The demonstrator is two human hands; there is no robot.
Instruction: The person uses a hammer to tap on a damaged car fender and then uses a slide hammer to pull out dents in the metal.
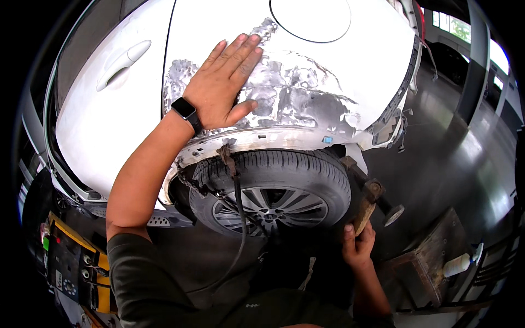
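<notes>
My left hand (225, 82) lies flat, fingers stretched out, on the rear side panel (317, 106) of a white car. Around it the panel is ground down to patchy bare metal. My right hand (359, 244) is closed round the wooden handle of a body hammer (374, 190), whose head points up and aside, to the right of the wheel (268, 210). Below the left hand, a clamp with a cable (237, 186) hangs from the wheel arch edge (273, 138).
A yellow and black machine (71, 268) with knobs and cables stands at lower left. On the right, a brown metal stand (424, 262) has a white bottle (458, 265) beside it. The car's door handle (124, 63) and round fuel flap (311, 19) are above. Loose wires hang near the rear corner.
</notes>
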